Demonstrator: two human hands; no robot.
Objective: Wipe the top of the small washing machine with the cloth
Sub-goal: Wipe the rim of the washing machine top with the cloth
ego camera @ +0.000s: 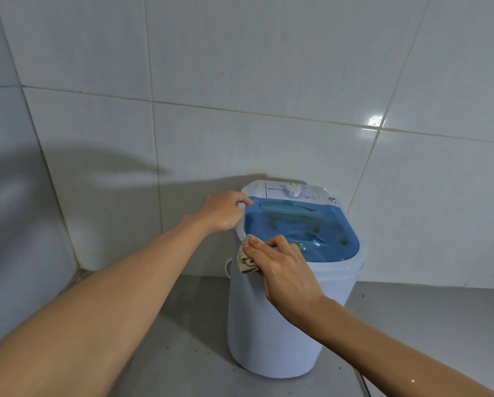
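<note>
A small white washing machine (268, 333) stands on the grey floor near the tiled wall. It has a translucent blue lid (320, 224) and a white control panel with a round dial (293, 191) at the back. My left hand (224, 212) grips the machine's upper left rim, fingers curled over the edge. My right hand (285, 267) presses a beige cloth (247, 256) flat against the near left edge of the top, where the white rim meets the lid. Most of the cloth is hidden under my fingers.
White tiled walls (268, 81) close in behind and to the left, forming a corner (79, 270) left of the machine. A thin white hose or cord (227, 267) loops at the machine's left side. Grey floor (426, 325) spreads to the right and front.
</note>
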